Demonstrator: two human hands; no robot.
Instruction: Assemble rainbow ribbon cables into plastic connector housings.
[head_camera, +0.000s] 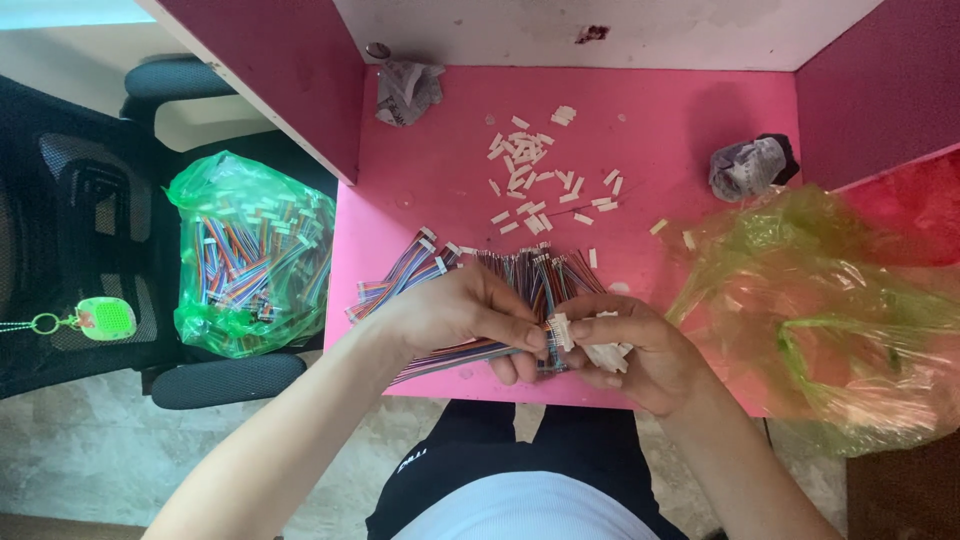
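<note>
I see my left hand pinching a multicoloured ribbon cable near its end at the near edge of the pink desk. My right hand is closed on a small white connector housing held against that cable end, with more white pieces cupped in the palm. Just beyond lies a pile of cut cables; loose white housings are scattered farther back. A green bag of cables sits on the chair to the left.
</note>
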